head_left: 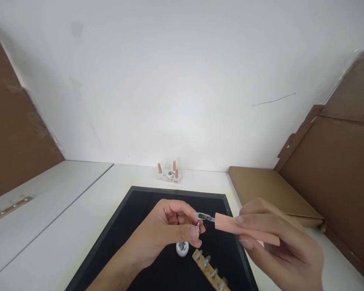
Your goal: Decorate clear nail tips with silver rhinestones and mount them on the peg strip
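Note:
My left hand (172, 226) is closed in a pinch, thumb and fingers on a small shiny metal piece; a clear, nail-shaped tip (203, 216) stands out at its top. My right hand (276, 234) grips the long pink cap of a nail polish brush (245, 229), held almost level and pointing left. The brush end meets or overlaps the clear tip; whether they touch, I cannot tell. Below my left hand sits a small round white pot (182, 249) with something silvery inside. A wooden strip (210, 270) bearing several clear nail-like tips lies to the right of the pot.
A black mat (145, 198) covers the middle of the white table. At the back, pink-capped bottles (174, 165) stand in a clear holder (172, 180). Another wooden strip (10, 209) lies far left. A flat cardboard box (261, 184) is at right; cardboard panels flank both sides.

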{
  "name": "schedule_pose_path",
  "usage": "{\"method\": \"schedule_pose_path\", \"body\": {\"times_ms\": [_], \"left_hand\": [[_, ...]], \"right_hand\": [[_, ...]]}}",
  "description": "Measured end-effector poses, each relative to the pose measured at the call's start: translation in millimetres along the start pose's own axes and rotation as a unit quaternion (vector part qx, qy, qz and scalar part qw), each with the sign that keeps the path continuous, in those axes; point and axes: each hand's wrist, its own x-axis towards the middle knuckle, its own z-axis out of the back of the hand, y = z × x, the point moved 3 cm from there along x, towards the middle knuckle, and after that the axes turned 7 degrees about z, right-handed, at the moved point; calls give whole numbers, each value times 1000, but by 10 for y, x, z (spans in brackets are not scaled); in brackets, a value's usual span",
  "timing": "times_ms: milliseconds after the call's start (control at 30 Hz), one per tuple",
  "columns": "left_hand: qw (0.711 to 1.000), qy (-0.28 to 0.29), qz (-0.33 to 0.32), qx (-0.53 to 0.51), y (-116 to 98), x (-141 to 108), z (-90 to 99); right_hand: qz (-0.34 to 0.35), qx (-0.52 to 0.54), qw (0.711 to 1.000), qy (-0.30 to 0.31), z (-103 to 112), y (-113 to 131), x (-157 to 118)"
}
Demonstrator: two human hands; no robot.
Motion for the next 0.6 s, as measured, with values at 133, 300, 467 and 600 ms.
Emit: {"method": "schedule_pose_path", "body": {"times_ms": [133,300,467,600], "left_hand": [[1000,8,-3,-3,-8,-11,-14],[1000,16,-7,-11,-16,-36,-21],[999,28,-17,-19,-10,-37,-11],[1000,12,-25,-3,-5,-27,5]], "right_hand": [[6,1,1000,13,7,-1,4],[14,-16,1000,22,11,-4,11],[11,-20,1000,18,30,-1,-26],[-1,9,1000,-14,60,-5,-50]]}}
